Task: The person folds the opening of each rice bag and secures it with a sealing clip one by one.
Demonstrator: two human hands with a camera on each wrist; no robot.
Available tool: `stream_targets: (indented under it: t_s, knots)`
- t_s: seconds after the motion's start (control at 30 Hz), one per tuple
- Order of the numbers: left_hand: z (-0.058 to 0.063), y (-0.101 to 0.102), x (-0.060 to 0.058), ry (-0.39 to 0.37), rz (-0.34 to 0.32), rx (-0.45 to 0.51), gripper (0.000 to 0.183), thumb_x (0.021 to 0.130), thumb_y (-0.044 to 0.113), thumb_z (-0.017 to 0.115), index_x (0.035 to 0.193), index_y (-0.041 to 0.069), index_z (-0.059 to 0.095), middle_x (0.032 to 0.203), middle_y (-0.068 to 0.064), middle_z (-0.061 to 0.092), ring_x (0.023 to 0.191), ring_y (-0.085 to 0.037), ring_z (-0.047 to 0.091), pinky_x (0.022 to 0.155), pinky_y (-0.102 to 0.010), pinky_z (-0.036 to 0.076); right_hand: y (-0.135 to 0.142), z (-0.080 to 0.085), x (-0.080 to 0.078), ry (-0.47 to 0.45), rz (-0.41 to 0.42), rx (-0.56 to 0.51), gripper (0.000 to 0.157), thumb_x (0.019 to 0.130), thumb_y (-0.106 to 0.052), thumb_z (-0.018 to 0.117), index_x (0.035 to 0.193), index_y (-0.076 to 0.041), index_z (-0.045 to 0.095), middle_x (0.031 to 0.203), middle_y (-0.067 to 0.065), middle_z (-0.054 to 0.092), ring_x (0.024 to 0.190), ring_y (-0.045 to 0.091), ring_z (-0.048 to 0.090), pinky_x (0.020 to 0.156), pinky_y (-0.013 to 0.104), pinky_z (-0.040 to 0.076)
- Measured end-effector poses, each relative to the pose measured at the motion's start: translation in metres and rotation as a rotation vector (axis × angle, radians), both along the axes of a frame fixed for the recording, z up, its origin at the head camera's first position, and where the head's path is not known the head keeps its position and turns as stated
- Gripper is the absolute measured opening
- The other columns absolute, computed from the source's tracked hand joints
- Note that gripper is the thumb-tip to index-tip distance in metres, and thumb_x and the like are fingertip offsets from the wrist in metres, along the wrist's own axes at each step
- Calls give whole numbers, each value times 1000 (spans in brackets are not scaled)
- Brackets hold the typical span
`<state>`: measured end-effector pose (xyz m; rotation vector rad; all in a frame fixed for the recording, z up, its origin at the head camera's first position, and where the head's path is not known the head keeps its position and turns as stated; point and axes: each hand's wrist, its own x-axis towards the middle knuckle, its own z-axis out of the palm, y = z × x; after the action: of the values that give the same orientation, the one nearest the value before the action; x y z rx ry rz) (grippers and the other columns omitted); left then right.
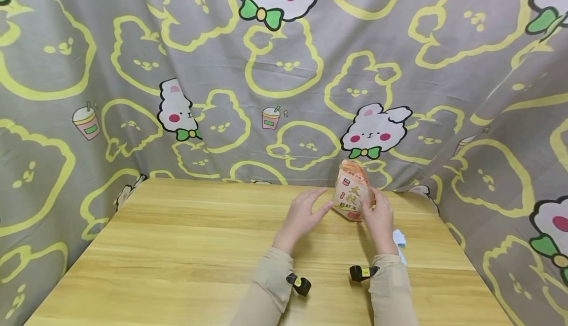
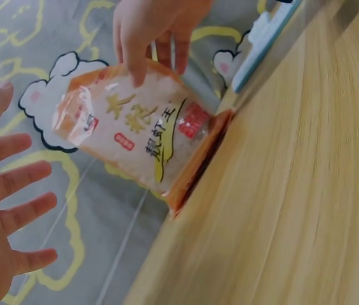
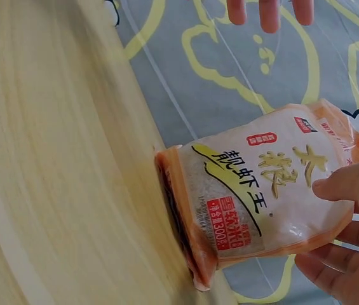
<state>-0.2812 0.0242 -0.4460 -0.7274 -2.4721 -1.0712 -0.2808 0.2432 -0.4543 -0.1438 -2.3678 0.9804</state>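
Note:
A small orange and white plastic bag of rice stands upright near the far edge of the table, its bottom on or close to the wood. My right hand grips it by its right side; in the right wrist view the thumb lies over the printed front and the fingers go behind. My left hand is just left of the bag, fingers spread and apart from it, as the left wrist view also shows with the left hand holding nothing. White grains show through the bag's clear window.
A light blue and white object lies on the wooden table beside my right wrist; its kind is unclear. A grey patterned curtain hangs behind the table and along both sides. Black cameras are strapped to both wrists.

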Motion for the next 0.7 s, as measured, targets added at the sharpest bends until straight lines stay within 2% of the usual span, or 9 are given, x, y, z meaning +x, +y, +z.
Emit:
stream_targets:
  t_s: [0.13,0.37,0.53,0.7]
  knots:
    - [-5,7,-3,-3,8,42,48,98,48,51,138,23,54,137,-1,60,129,-22,54,107,-47,43,1,-1,-1,-26,8,-18,47,90,-7,61,134,7,50,128,32,55,115,48,54,96,58,46]
    - [-12,14,-7,-14,-8,104,49,99,46,51,137,16,55,137,-3,60,128,-24,55,108,-46,43,1,-4,-2,-58,16,-66,52,89,-6,63,137,4,47,137,29,51,120,45,52,95,56,49]
    - [-16,18,-9,-18,1,132,48,99,46,52,136,15,56,134,-3,62,125,-23,57,106,-44,44,1,-8,-5,-75,17,-89,51,89,-7,65,136,3,49,125,28,59,105,41,58,85,52,53]
    - [-17,19,-10,-55,3,171,48,98,46,52,136,16,56,134,-4,62,126,-24,56,108,-44,43,0,-9,-6,-111,20,-141,51,89,-11,68,135,0,49,121,29,60,105,42,58,90,53,49]
